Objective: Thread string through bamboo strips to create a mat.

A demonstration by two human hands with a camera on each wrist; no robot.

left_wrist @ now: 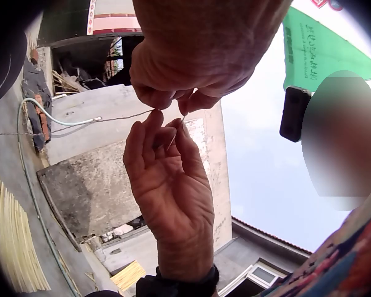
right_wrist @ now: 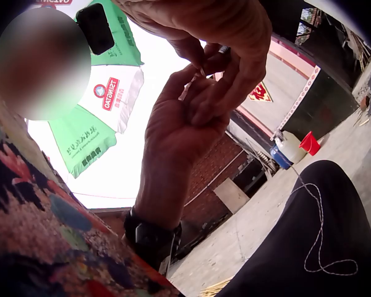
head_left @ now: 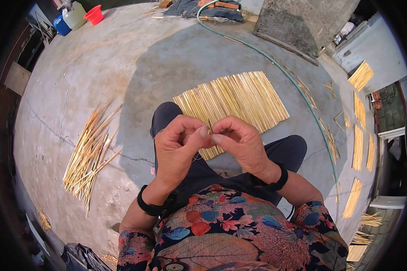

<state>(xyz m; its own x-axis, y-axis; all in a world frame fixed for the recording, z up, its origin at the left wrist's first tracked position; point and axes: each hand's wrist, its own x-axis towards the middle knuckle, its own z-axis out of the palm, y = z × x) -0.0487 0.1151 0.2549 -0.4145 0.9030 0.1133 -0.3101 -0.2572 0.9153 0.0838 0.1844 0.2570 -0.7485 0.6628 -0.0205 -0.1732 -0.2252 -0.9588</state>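
Both hands meet fingertip to fingertip above the lap. My left hand (head_left: 178, 142) pinches a thin twisted thread (left_wrist: 127, 116), which trails away from the fingertips in the left wrist view. Thumb and fingers of my right hand (head_left: 244, 144) pinch a fine needle (left_wrist: 176, 134); its dark shaft sticks up between the fingertips in the head view. The fingers partly hide where thread and needle come together. A loop of the thread (right_wrist: 321, 229) lies over the dark trouser knee in the right wrist view. Beyond the hands a mat of pale stalks (head_left: 239, 97) lies on the ground.
Loose thin stalks (head_left: 90, 158) lie in a heap at the left. A green hose (head_left: 276, 63) curves across the concrete on the right, with stalk bundles (head_left: 357, 147) past it. A stone slab (head_left: 298, 27) and a red basin (head_left: 94, 15) stand farther back.
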